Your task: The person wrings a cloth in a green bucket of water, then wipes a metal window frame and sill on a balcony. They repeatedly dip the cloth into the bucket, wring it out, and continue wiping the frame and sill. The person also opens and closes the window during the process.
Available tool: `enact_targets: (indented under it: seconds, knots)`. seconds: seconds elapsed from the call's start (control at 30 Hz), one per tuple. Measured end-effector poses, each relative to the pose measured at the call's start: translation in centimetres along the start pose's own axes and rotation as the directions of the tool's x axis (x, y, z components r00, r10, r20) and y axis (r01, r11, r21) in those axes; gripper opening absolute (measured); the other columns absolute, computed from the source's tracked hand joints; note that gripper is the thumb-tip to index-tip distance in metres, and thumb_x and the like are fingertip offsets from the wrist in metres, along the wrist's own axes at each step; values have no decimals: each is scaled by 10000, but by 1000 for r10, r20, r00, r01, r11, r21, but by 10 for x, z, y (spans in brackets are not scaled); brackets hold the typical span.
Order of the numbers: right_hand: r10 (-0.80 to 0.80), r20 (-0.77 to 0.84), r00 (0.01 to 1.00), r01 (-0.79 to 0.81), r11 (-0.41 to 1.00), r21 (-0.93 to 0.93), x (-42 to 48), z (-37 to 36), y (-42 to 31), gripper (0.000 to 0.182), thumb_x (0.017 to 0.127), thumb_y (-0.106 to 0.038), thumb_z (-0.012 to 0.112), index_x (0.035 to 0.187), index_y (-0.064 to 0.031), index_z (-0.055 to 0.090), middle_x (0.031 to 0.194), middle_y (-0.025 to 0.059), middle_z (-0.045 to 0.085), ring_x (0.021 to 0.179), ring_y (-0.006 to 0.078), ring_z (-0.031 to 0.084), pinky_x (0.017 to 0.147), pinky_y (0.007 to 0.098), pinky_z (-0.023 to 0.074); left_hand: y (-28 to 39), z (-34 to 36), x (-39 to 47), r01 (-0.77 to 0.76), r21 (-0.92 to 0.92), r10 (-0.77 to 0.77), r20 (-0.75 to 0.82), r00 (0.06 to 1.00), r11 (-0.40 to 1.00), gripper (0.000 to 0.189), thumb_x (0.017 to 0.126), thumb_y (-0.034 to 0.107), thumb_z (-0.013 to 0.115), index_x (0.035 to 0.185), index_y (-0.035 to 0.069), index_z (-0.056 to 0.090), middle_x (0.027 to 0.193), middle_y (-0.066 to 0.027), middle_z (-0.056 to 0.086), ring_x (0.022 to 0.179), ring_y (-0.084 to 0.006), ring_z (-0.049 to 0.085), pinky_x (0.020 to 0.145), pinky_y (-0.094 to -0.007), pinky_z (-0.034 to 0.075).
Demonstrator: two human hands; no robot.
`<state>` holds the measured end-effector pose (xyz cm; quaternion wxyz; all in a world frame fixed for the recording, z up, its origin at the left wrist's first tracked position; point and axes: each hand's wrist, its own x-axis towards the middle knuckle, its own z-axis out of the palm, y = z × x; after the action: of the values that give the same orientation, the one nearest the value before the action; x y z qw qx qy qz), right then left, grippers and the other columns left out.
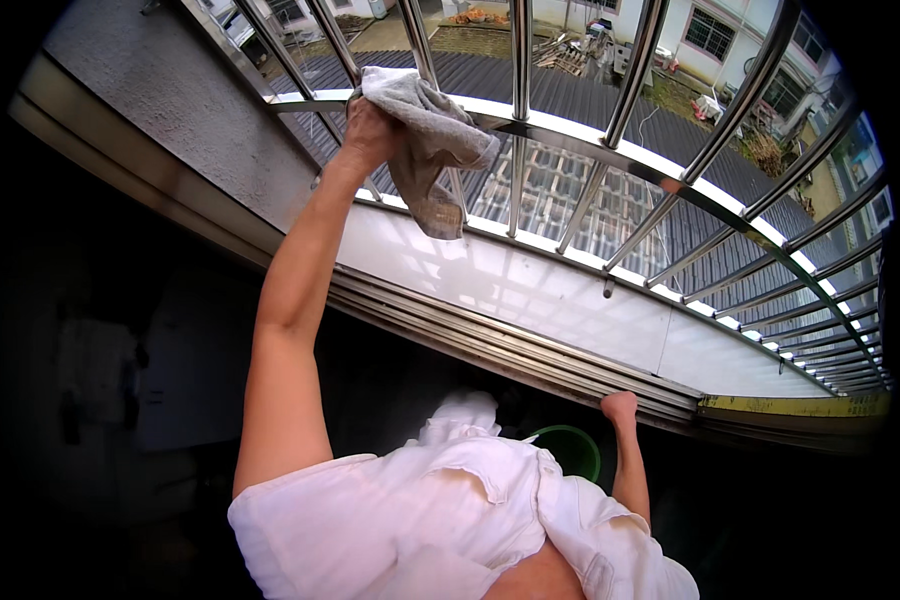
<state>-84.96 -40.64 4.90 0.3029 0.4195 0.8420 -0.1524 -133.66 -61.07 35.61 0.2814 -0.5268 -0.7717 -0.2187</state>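
My left hand (369,133) is closed on a damp-looking grey cloth (442,124) and presses against the stainless steel window bars (520,60), just above their curved horizontal rail (570,135). Part of the cloth drapes over the rail and hangs down toward the white tiled sill (457,259). Its grip on the bar behind the cloth is partly hidden. Lower right, my right hand (619,405) rests at the inner edge of the metal sliding-window track (495,319). The fingers there are out of sight, so their hold is unclear.
A rough grey wall (187,112) borders the bars at left. Below me, in shadow, stands a green bucket (562,429). Yellow printed tape (795,406) runs along the frame at right. Outside the bars lie corrugated roofing (465,71) and a yard with piled debris (559,52).
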Motion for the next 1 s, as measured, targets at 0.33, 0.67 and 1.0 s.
enact_targets:
  seconds: [0.33,0.67,1.0]
  knots:
    - [-35,-20,999,34,998,-50,-9,-3,0,259,704,-201,449,734,-46,655,831,154,627,819,328,596,707,376,471,81,17,-11,-204,211,234,-131,963,956,360,712,143,603,1058,72,534,1008,-115,564,951,-290,527,836,-336,426]
    - [-65,-47,997,64,998,-15,-2,1,-2,267,713,-204,444,735,-42,655,820,170,620,821,307,599,714,371,464,110,45,-2,-93,-386,-64,-375,925,918,287,644,148,687,914,77,620,877,-73,628,834,-245,596,771,-320,446]
    - [-25,-7,1000,25,999,20,-12,-11,-7,278,708,-223,450,763,-48,659,848,164,621,854,297,594,743,351,460,160,45,67,-80,-306,178,309,934,949,253,607,46,632,858,28,608,846,-161,603,794,-317,582,715,-360,464]
